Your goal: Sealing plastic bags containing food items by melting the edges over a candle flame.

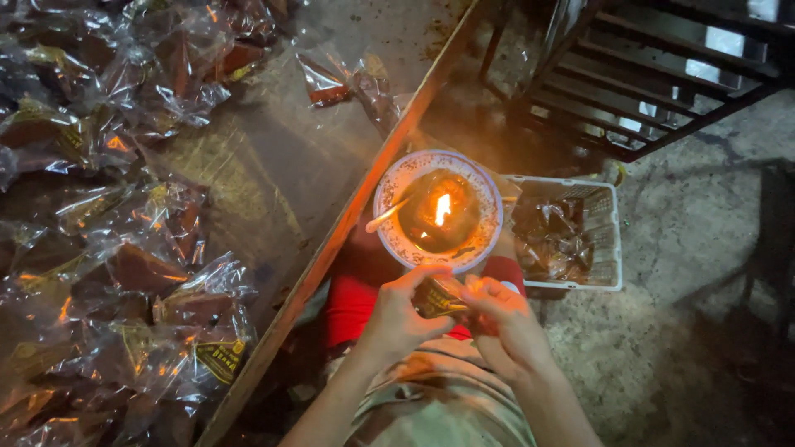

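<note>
A packet was held between the left hand and right hand. A bowl was set just ahead, a basket to the right, packets spread leftward.

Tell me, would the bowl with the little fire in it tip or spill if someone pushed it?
Probably it would slide more than tip: the bowl looks wide and shallow. Still, it seems to sit near the plank's edge, so a hard push might drop it. It looks like glazed ceramic, likely breakable, and the flame suggests something hot inside that could spill.
</note>
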